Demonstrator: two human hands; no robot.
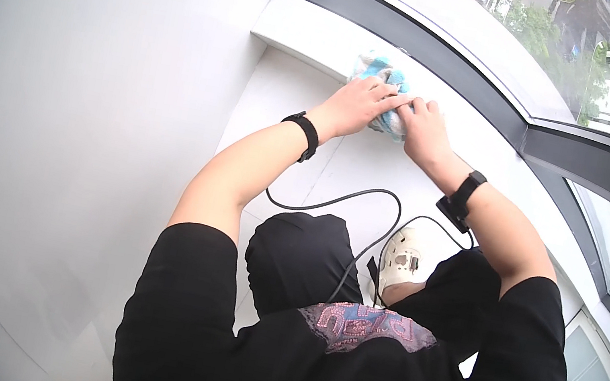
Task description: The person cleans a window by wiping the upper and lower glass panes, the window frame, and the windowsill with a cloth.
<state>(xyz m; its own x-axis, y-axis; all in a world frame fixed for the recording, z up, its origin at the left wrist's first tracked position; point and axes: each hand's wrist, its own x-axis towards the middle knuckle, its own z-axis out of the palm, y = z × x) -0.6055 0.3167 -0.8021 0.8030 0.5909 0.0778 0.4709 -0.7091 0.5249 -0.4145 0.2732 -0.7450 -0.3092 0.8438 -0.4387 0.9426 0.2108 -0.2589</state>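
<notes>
A crumpled blue, white and grey cloth [377, 67] lies bunched on the white window sill [309, 26], partly hanging over its inner edge. My left hand [360, 104] rests on the cloth from the left, fingers spread over its folds. From the right, my right hand [423, 127] pinches the cloth's near side with bent fingers. The fingertips of both hands meet at the middle of the cloth. Part of the cloth is hidden under my fingers.
Dark grey window frames [417, 39] border the sill, with glass panes beyond. A plain white wall [96, 92] rises on the left. Black cables [340, 197] loop from my wrist straps over the pale tiled floor [306, 181]. Below me are my bent knees and a cream clog [404, 260].
</notes>
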